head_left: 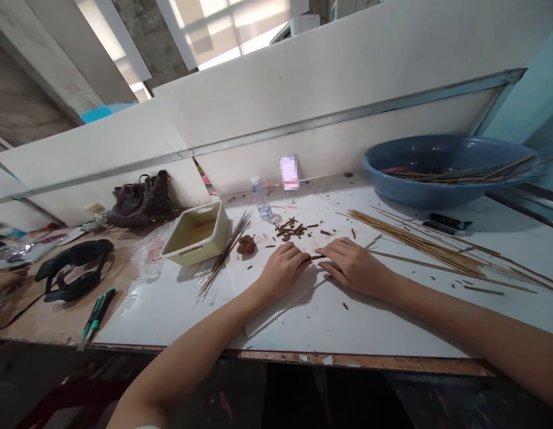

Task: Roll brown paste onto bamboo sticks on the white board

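Between my hands lies a short, thin brown stick [316,257], low over the white board. My left hand [284,269] has its fingers closed on the left end. The fingertips of my right hand [354,266] are on the other end, with the thumb a little apart below. Just beyond my hands are several broken brown pieces [291,229]. Left of them sits a brown clay-like lump [247,245]. A bundle of thin tan sticks [410,241] lies to the right of my right hand.
A yellow-green tub [193,253] and a bundle of thin sticks [225,250] stand left. Behind are a clear bottle [261,199] and a blue basin [428,190] holding sticks. Further left are green-handled cutters [96,313], black headgear [75,271], a bag [142,202] and another person's hand [6,283].
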`<state>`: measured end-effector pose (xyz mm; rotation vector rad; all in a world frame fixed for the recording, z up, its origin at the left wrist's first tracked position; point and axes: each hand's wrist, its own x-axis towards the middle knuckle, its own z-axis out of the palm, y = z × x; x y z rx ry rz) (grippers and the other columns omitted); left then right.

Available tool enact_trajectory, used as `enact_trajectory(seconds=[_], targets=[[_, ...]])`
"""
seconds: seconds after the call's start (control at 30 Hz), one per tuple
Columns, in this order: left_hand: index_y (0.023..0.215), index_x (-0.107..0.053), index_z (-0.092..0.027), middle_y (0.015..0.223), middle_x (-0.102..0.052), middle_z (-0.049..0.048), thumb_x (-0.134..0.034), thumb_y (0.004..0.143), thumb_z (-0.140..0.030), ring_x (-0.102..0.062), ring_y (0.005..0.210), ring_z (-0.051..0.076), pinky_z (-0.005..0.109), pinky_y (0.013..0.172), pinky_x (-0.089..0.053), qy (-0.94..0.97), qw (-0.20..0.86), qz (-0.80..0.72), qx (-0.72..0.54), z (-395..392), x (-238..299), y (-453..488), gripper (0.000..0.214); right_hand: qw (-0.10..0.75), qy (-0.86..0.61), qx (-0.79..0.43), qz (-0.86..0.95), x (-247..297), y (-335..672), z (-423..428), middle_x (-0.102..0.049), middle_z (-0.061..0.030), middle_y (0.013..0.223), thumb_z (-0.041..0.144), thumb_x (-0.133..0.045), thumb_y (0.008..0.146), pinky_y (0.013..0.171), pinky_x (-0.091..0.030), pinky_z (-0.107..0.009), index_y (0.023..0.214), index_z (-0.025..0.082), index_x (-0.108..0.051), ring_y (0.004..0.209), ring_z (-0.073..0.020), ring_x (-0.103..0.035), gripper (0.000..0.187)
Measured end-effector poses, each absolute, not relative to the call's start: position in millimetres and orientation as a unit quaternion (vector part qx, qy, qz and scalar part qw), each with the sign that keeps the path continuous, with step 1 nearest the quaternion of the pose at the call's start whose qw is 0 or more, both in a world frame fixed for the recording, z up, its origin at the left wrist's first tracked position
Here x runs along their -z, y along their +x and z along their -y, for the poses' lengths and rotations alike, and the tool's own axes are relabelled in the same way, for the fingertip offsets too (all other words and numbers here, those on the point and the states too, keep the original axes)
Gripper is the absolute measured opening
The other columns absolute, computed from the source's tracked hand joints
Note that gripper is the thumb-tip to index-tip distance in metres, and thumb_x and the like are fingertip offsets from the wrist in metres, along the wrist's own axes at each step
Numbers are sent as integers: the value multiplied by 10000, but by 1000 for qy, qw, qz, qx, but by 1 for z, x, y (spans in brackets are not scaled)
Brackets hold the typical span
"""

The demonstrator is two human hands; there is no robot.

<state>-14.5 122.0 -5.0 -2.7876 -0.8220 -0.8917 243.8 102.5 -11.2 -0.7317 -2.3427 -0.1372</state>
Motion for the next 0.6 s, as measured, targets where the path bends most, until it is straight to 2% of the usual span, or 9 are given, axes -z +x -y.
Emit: enact_trajectory(seconds=[0.2,0.6], targets=[[1099,-779,-219,956,-793,68,-617,1136,-285,-686,926,242,424,869,-607,-917,61,263,294,-120,5,-12,179,333,-275,49,901,11,242,-103,-786,-85,946,236,-499,1156,891,-552,-471,1134,215,-726,872,-275,-700,228],[1093,-795,-218,937,-797,81,-598,1141,-289,-690,914,255,433,825,-606,-912,52,275,299,-122,6,-14,215,346,-287,37,893,18,244,-107,-785,-92,1001,238,-512,1153,893,-559,-476,1140,221,-697,911,-284,-702,186]])
